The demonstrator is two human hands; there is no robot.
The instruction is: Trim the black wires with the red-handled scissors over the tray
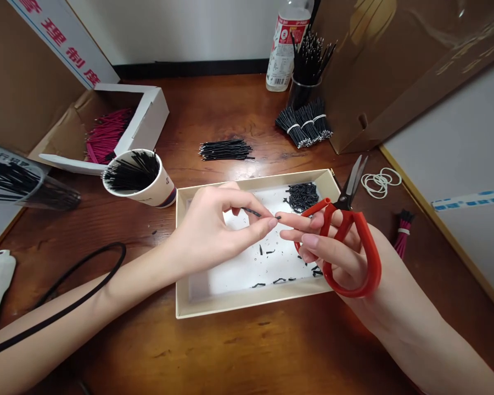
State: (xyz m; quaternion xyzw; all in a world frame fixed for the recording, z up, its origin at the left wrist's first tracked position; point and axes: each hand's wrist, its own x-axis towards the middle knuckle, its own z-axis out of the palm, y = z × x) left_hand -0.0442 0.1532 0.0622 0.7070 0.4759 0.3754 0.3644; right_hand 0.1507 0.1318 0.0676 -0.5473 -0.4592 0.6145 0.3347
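Over the cream box lid (247, 299), my left hand (220, 225) pinches a thin black wire (252, 212) between thumb and fingertips. A short dark tip of it sticks out towards the right. My right hand (349, 255) carries red-handled scissors (374, 263), hooked over the fingers with the blades pointing up and away. Its index fingertip is at the wire's tip; whether it touches cannot be made out. In the lid lie a heap of short black pieces (302, 197) and several scattered scraps (270, 252).
Behind the lid lies a black wire pile (226, 150); rubber-banded black bundles (304, 126) sit farther right. A paper cup (164, 189) of wires and a white box (154, 112) with pink wires stand left. Rubber bands (381, 182) and a pink bundle (402, 235) lie right.
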